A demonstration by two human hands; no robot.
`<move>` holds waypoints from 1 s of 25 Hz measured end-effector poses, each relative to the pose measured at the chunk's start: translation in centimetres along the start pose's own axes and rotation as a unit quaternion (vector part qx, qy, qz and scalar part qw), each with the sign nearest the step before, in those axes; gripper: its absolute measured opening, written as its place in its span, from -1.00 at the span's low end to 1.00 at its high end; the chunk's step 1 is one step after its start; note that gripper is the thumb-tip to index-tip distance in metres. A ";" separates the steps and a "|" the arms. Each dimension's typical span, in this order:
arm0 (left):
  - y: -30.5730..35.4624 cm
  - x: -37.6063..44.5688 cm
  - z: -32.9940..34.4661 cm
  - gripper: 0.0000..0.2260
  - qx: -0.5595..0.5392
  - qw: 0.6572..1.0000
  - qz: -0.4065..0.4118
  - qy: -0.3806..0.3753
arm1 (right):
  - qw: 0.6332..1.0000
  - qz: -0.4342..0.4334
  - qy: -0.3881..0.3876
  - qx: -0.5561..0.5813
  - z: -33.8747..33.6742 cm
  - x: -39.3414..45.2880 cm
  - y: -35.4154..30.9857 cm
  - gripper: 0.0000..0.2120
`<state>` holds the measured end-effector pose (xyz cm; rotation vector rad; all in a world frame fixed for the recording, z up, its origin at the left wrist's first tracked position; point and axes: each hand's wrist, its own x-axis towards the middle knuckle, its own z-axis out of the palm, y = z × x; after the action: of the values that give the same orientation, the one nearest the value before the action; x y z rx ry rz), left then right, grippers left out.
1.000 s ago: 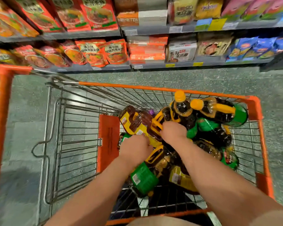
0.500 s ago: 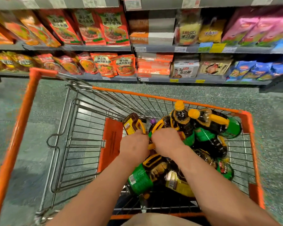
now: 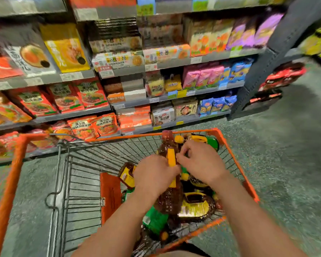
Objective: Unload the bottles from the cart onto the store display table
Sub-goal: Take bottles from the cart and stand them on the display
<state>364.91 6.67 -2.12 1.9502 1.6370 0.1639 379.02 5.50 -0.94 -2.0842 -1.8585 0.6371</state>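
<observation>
Gripping a dark bottle point(image 3: 170, 193) above the cart point(image 3: 235, 156), left hand point(image 3: 154, 175) wraps its yellow handle; right hand point(image 3: 202, 160) fingers point(image 3: 182, 156) pinch it.

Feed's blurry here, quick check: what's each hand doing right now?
Left hand: grips the brown bottle raised over the cart.
Right hand: fingers curled, pinching that bottle's yellow handle.

Both hands point(image 3: 157, 176) grip bottle point(image 3: 168, 193) over cart point(image 3: 235, 160).

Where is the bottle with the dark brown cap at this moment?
In the head view the bottle is lifted above the pile in the orange cart, right of centre. The left hand grips its yellow handle, with the right hand just beside it.
</observation>
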 end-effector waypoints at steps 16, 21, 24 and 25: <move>8.9 -18.6 2.4 -0.39 -0.043 0.825 0.523 -0.209 | 0.820 0.439 0.351 0.109 -2.2 -36.7 -3.4 -0.64; 15.3 -27.4 7.4 -0.37 -0.076 0.746 0.604 -0.271 | 0.766 0.536 0.355 -0.015 -2.1 -50.1 -6.1 -0.64; 17.5 -36.1 10.1 -0.55 -0.050 0.622 0.688 -0.369 | 0.740 0.570 0.357 -0.008 0.2 -58.6 -7.1 -0.59; 18.0 -38.9 10.8 -0.59 -0.023 0.587 0.712 -0.384 | 0.733 0.580 0.355 0.005 1.1 -61.1 -7.5 -0.59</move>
<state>375.91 -34.82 8.41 2.2562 -0.6979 -0.0611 367.30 -53.94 10.31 -2.7274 -0.0085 -0.0297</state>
